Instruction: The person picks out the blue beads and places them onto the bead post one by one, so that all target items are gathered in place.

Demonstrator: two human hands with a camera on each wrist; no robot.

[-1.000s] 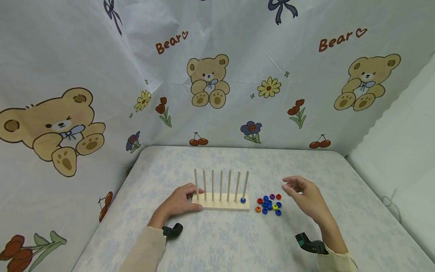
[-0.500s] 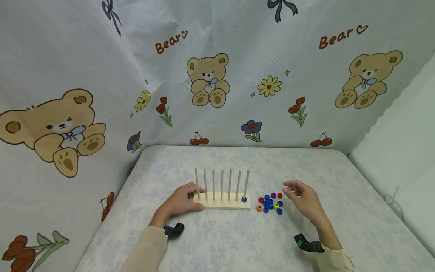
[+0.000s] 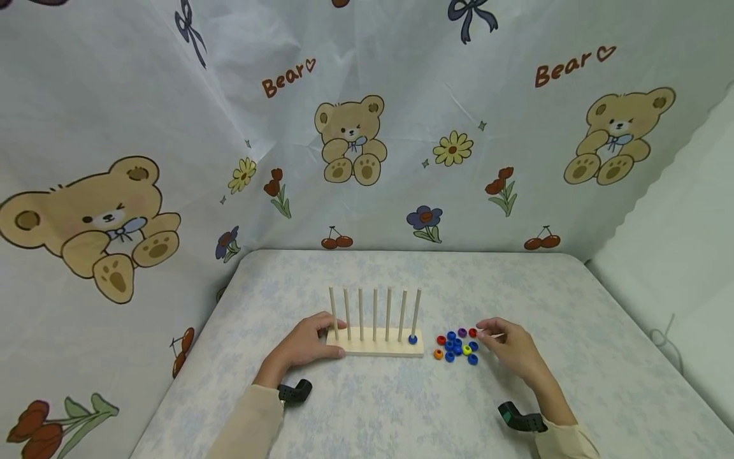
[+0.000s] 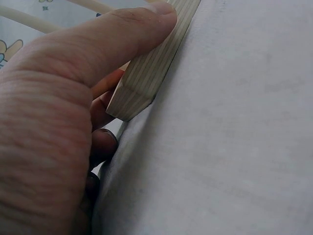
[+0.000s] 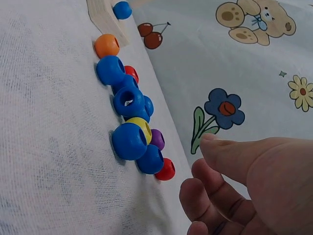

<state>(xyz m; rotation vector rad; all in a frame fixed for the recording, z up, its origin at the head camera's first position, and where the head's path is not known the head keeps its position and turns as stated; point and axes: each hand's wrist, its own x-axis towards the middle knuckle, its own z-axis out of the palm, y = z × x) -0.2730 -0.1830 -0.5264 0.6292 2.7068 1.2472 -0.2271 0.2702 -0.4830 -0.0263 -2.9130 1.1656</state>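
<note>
A wooden peg board (image 3: 375,349) with a row of several upright pegs stands on the table. One blue bead (image 3: 413,340) sits at the foot of its rightmost peg. My left hand (image 3: 306,341) grips the board's left end; in the left wrist view the thumb (image 4: 142,27) lies along the board's edge. Right of the board lies a cluster of loose beads, blue ones (image 5: 129,141) mostly, plus red (image 5: 166,169), orange (image 5: 106,45), yellow (image 5: 142,128) and purple (image 5: 157,139). My right hand (image 3: 510,347) holds nothing, its relaxed fingertips right beside the cluster's right side.
The pale patterned table (image 3: 367,408) carries the board and beads. Behind it hangs a cloth (image 3: 390,76) printed with bears and flowers. A thin cord (image 3: 665,338) shows at the far right. Each wrist wears a dark camera mount (image 3: 522,417).
My right hand has come down toward the right side of the beads. The left hand keeps its grip on the peg board, which stays in place.
</note>
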